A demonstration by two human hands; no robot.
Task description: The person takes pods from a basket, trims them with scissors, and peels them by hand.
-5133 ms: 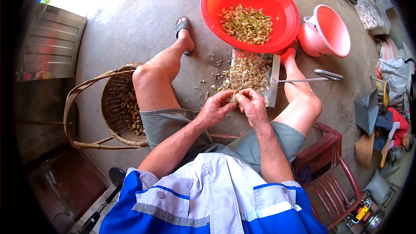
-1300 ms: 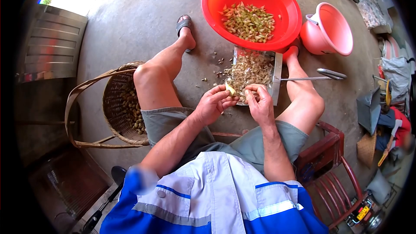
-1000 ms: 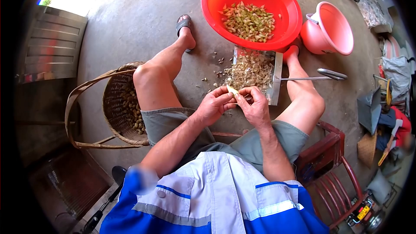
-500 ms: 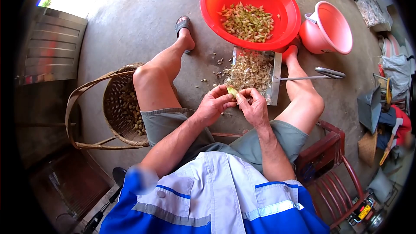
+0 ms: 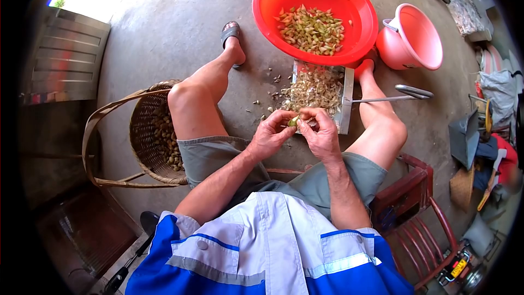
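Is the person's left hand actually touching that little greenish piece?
Touching. The head view shows the left hand with its thumb and forefinger closed around the small greenish piece, with no gap between skin and piece.

Basin [image 5: 357, 27]: ahead, on floor [image 5: 164, 49]; pile [image 5: 311, 30] inside
Bucket [image 5: 396, 52]: just right of basin
Dustpan [image 5: 346, 98]: between legs, nearer side of basin; peelings [image 5: 314, 93] on it, handle [image 5: 382, 99] rightward
Basket [image 5: 140, 125]: left, beside left knee [image 5: 185, 97]; pieces [image 5: 166, 136] inside
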